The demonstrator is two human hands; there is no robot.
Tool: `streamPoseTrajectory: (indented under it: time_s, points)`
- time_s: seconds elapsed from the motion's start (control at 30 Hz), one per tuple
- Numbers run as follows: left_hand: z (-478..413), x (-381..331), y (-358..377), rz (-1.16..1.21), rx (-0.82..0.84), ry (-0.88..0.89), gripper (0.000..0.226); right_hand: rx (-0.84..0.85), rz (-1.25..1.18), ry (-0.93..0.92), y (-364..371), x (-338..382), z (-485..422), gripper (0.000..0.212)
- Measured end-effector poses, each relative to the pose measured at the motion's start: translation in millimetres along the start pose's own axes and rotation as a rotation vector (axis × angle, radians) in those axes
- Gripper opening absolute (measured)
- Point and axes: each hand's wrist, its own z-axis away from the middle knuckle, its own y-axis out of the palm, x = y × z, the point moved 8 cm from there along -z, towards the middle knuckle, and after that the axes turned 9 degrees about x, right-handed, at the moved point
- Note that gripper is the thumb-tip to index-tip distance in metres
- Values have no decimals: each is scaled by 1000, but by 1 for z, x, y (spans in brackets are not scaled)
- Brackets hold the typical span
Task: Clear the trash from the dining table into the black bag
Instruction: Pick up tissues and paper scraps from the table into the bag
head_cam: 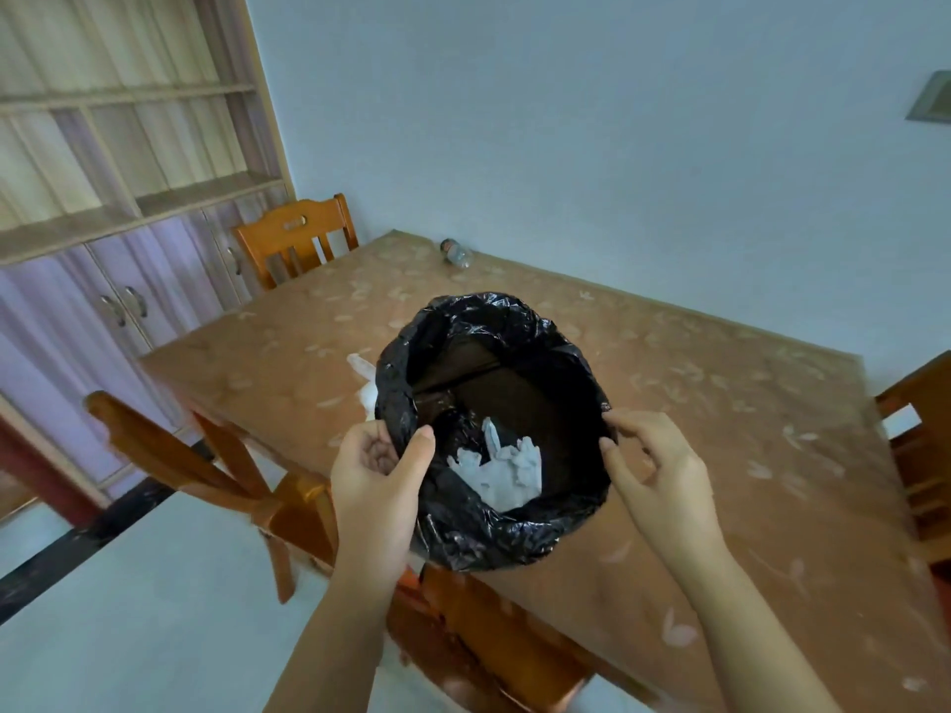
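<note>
Over the near edge of the dining table [720,383], both hands hold the black bag [514,537] wide open. The left hand [378,481] grips its rim; the right hand [653,465] pinches the opposite rim. White crumpled tissue [507,473] lies inside, a plastic bottle [455,253] at the far corner.

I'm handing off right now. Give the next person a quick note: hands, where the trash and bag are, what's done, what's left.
Left hand grips the black bag at its left rim; right hand pinches the right rim, holding the bag open over the near edge of the dining table.
Done: crumpled white paper lies inside the bag.
Left: white tissue on the table just behind the bag's left side, and a plastic bottle lying at the far corner.
</note>
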Motion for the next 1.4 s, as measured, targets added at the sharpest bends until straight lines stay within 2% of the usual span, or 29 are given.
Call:
streamPoseTrajectory:
  time_s: [0.1, 0.3, 0.53, 0.6, 0.8, 1.03, 1.17, 1.4]
  points:
    - [-20, -21, -20, -2, 6, 97, 27, -67, 70, 60, 7, 12, 1, 20]
    - [-47, -37, -65, -29, -39, 145, 12, 50, 193, 147, 51, 24, 6, 23]
    - [-87, -33, -111, -49, -104, 136, 18, 139, 227, 196, 118, 20, -21, 20]
    - [-105, -30, -120, -67, -102, 125, 21, 149, 219, 199, 141, 19, -41, 20]
    - [-175, -12, -148, -88, -96, 48, 13, 138, 164, 268, 198, 11, -95, 19]
    - [-232, 20, -189, -67, -153, -8, 12, 227, 132, 368, 247, -4, -118, 21]
    - [-259, 38, -214, -40, -178, -45, 19, 232, 135, 403, 269, -2, -125, 20]
    - [-320, 65, -256, 22, -147, -112, 16, 217, 181, 485, 313, 14, -144, 24]
